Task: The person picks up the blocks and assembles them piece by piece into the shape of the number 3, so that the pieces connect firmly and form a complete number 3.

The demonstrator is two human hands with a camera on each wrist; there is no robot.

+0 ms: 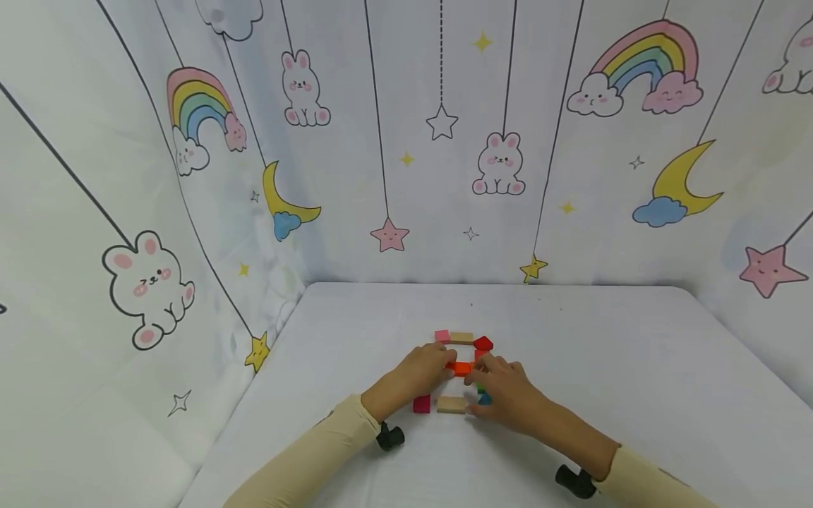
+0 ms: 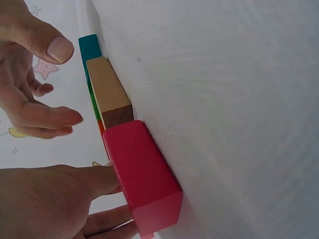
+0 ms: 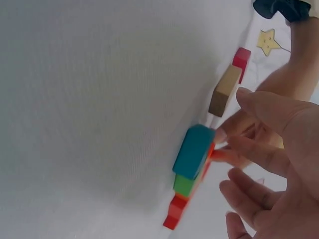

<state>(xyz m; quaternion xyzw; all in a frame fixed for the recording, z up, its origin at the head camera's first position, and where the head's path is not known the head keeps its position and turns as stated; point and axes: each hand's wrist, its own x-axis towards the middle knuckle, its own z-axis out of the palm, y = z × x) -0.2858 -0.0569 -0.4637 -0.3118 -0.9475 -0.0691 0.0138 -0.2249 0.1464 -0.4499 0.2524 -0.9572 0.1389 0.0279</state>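
My left hand (image 1: 419, 372) reaches in from the left, its thumb and fingertips pinching the left end of an orange-red block (image 1: 462, 369) in the middle of a block outline. To the right, my right hand (image 1: 511, 396) hovers over the right side, thumb and fingers spread with nothing between them. Beneath it are a teal block (image 3: 193, 152), a green block (image 3: 184, 185) and a red block (image 3: 175, 211), partly covered in the head view. A plain wooden block (image 1: 451, 405) and a crimson block (image 2: 144, 172) form the near row, close to my left wrist.
Along the far row lie a pink block (image 1: 442, 336), another wooden block (image 1: 461, 338) and a red pointed block (image 1: 484, 343). Everything rests on a white-covered table (image 1: 603, 339). A patterned curtain (image 1: 343, 162) stands behind and at the left. Dark wrist devices (image 1: 389, 437) hang under both forearms.
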